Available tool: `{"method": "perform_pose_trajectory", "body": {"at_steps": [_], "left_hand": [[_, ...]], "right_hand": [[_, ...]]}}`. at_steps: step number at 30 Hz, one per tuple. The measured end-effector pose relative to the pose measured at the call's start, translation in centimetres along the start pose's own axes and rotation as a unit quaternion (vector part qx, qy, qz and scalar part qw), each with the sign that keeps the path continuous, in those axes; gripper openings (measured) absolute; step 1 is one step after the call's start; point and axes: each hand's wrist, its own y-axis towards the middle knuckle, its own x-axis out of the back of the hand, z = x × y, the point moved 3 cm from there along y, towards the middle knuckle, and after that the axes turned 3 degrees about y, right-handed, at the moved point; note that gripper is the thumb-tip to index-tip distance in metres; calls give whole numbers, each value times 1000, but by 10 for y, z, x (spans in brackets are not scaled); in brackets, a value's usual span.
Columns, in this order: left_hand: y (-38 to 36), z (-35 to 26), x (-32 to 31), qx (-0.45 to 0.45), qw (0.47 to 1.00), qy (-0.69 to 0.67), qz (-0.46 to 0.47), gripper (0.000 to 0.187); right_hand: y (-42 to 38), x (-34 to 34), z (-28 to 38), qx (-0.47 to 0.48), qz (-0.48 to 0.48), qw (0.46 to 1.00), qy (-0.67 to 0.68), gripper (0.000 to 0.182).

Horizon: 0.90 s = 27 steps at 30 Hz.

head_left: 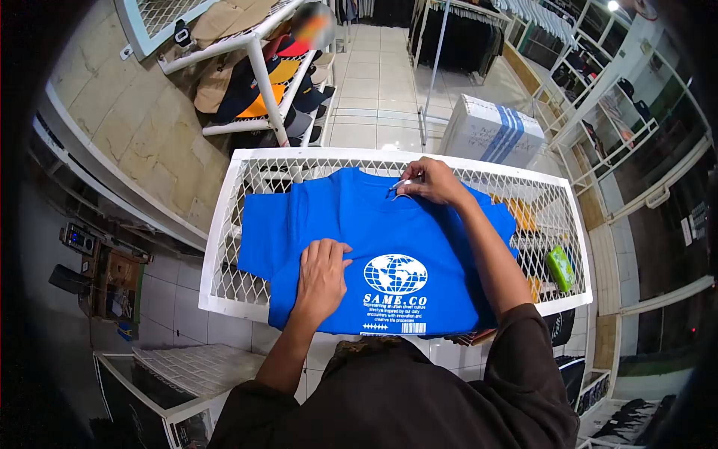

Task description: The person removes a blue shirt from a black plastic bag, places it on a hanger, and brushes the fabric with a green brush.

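Note:
A blue T-shirt (314,217) with a white globe print and "SAME.CO" lettering lies spread over a white mesh-topped table (218,280). My left hand (321,277) rests on the shirt, left of the print, palm down with its fingers extended. At the collar, my right hand (434,182) pinches a small pale, thin item (404,184); its kind is too small to make out. A dark bit shows just below that item, against the blue fabric.
A green packet (559,269) lies on the mesh at right. Beyond the table stands a taped white box (493,131). Caps (284,72) fill a shelf at upper left, and clothes racks (464,45) stand at the back. Glass doors line the right side.

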Motion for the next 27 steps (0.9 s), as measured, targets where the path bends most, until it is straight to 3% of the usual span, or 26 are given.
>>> {"method": "perform_pose_trajectory", "body": {"at_steps": [7, 8, 9, 15, 17, 19, 21, 22, 27], "left_hand": [[-3, -2, -1, 37, 999, -2, -17, 22], [-3, -3, -1, 38, 999, 0, -22, 22], [-4, -3, -1, 37, 999, 0, -23, 22], [-4, -9, 7, 24, 997, 28, -75, 29], [-5, -20, 16, -42, 992, 12, -115, 35], [-8, -18, 7, -73, 993, 11, -96, 38], [-10, -16, -1, -114, 993, -35, -28, 35], [-9, -18, 1, -111, 993, -28, -41, 34], [-15, -31, 20, -156, 985, -27, -67, 38]], "right_hand": [[-4, 9, 14, -75, 99, 987, 104, 26], [-8, 6, 16, 15, 96, 986, 137, 21], [-7, 5, 15, 16, 95, 986, 136, 21], [7, 22, 40, 4, 73, 997, -17, 15], [13, 35, 56, 32, 32, 998, -34, 18], [21, 54, 66, 25, -69, 996, 44, 19], [25, 73, 84, 72, -140, 984, 82, 22], [21, 84, 99, 94, -187, 975, 71, 23], [-13, 125, 157, 245, -375, 888, 104, 15]]}}
